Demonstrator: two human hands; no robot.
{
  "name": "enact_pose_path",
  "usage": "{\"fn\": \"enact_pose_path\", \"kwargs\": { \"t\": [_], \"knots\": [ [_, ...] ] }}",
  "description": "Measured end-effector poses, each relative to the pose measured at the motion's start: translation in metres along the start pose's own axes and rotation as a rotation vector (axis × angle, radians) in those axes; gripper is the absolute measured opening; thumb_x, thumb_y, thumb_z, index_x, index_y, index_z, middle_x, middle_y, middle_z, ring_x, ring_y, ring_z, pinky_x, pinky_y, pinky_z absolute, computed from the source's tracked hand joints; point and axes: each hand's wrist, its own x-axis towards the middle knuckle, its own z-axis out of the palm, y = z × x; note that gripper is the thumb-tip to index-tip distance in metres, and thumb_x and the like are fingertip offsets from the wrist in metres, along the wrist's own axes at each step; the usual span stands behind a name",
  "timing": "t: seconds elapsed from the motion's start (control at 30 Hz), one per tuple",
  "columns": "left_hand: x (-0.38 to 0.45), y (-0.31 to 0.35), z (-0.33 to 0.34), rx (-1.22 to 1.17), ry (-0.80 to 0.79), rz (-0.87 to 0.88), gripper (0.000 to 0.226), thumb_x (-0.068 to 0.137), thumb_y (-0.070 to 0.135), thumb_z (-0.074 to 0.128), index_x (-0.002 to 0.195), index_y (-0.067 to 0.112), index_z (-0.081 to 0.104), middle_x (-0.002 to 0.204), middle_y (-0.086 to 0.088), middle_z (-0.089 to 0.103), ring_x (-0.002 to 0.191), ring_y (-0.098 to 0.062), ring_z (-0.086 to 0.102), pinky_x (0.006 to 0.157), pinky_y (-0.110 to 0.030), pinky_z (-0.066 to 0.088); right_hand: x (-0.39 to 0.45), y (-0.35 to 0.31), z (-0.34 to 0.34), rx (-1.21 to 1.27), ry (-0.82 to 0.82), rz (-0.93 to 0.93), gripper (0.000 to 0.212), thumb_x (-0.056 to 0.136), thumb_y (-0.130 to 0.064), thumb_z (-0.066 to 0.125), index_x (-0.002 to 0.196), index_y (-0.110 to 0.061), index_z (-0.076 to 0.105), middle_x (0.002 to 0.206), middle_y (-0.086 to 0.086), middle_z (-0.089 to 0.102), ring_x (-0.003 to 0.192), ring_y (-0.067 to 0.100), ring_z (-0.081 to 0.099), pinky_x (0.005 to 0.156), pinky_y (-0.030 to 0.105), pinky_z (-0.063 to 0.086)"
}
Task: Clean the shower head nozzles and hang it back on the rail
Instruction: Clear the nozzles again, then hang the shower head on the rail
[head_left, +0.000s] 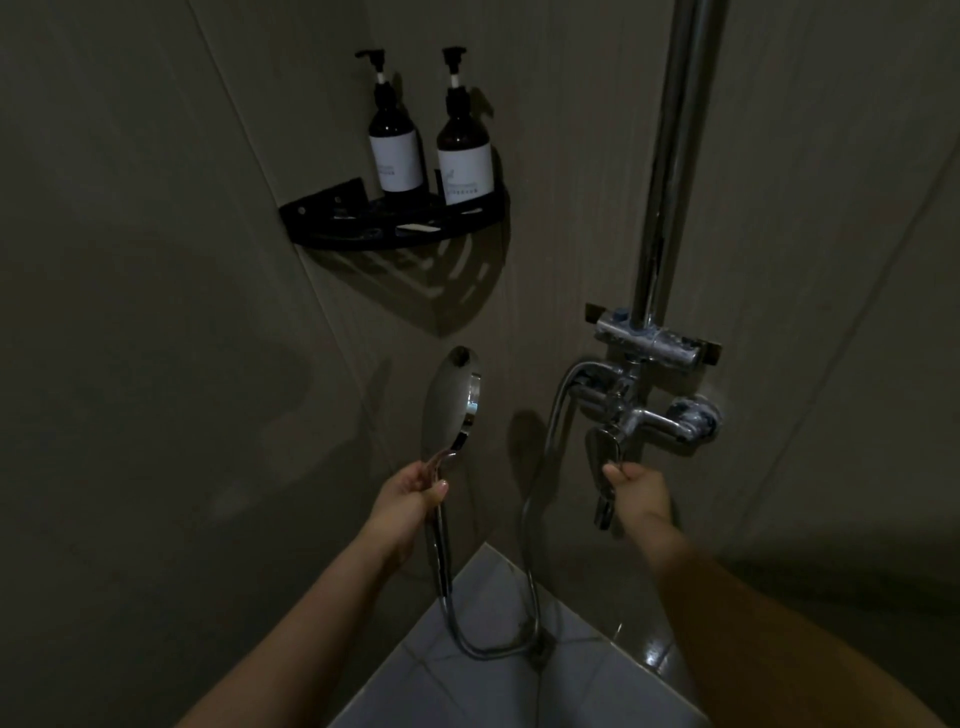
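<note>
My left hand (413, 493) grips the handle of the chrome shower head (451, 402), which stands upright with its round face turned to the right, away from me. Its metal hose (488, 647) loops down toward the floor and climbs back to the chrome mixer tap (644, 415). My right hand (636, 488) pinches the tap's lever (602, 449) from below. The chrome rail (672, 156) rises straight up from a bracket (649, 340) above the tap. The nozzles are hidden from me.
A black corner shelf (395, 223) on the wall holds two dark pump bottles (397, 140) with white labels. Grey tiled walls meet in a corner behind the shower head. Pale floor tiles (498, 686) lie below, wet and shiny at the right.
</note>
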Motion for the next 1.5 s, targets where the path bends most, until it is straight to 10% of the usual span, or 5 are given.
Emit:
{"fn": "enact_pose_path", "kwargs": {
  "t": [0.23, 0.53, 0.9, 1.1, 1.5],
  "knots": [
    [0.001, -0.006, -0.006, 0.009, -0.01, -0.027, 0.015, 0.089, -0.004, 0.053, 0.089, 0.009, 0.06, 0.088, -0.01, 0.056, 0.086, -0.021, 0.05, 0.085, -0.035, 0.039, -0.005, -0.004, -0.003, -0.026, -0.012, 0.001, 0.023, 0.092, -0.012, 0.056, 0.096, 0.008, 0.067, 0.089, 0.023, 0.064, 0.082, 0.022, 0.052, 0.074, 0.024, 0.034],
    [0.006, -0.016, -0.012, 0.034, 0.003, -0.009, 0.016, 0.09, -0.005, 0.051, 0.083, 0.009, 0.057, 0.073, -0.005, 0.05, 0.07, -0.016, 0.043, 0.06, -0.026, 0.032, -0.011, -0.009, -0.005, -0.015, -0.005, 0.004, 0.023, 0.091, -0.01, 0.056, 0.096, 0.01, 0.066, 0.097, 0.03, 0.066, 0.082, 0.021, 0.05, 0.074, 0.024, 0.033],
    [0.009, -0.023, -0.013, 0.041, 0.005, -0.043, 0.017, 0.091, -0.002, 0.051, 0.081, 0.01, 0.058, 0.071, -0.003, 0.048, 0.064, -0.013, 0.041, 0.056, -0.025, 0.031, -0.015, -0.014, -0.008, -0.045, -0.04, 0.024, 0.037, 0.093, -0.011, 0.054, 0.057, -0.016, 0.048, 0.078, 0.015, 0.056, 0.08, 0.02, 0.049, 0.072, 0.025, 0.032],
    [0.012, -0.025, -0.013, 0.058, 0.013, -0.051, 0.017, 0.091, -0.001, 0.051, 0.08, 0.01, 0.057, 0.069, -0.002, 0.046, 0.063, -0.013, 0.039, 0.056, -0.025, 0.029, -0.02, -0.019, -0.011, -0.057, -0.059, 0.029, 0.018, 0.094, -0.011, 0.053, 0.085, 0.001, 0.064, 0.082, 0.014, 0.056, 0.082, 0.021, 0.051, 0.072, 0.024, 0.032],
    [0.016, -0.031, -0.019, 0.082, 0.006, -0.063, 0.02, 0.091, 0.0, 0.052, 0.075, 0.012, 0.057, 0.068, 0.0, 0.047, 0.065, -0.013, 0.041, 0.057, -0.026, 0.031, -0.022, -0.021, -0.009, -0.04, -0.05, 0.067, 0.031, 0.094, -0.012, 0.052, 0.063, -0.01, 0.05, 0.084, 0.015, 0.055, 0.082, 0.021, 0.05, 0.072, 0.024, 0.031]
  ]
}}
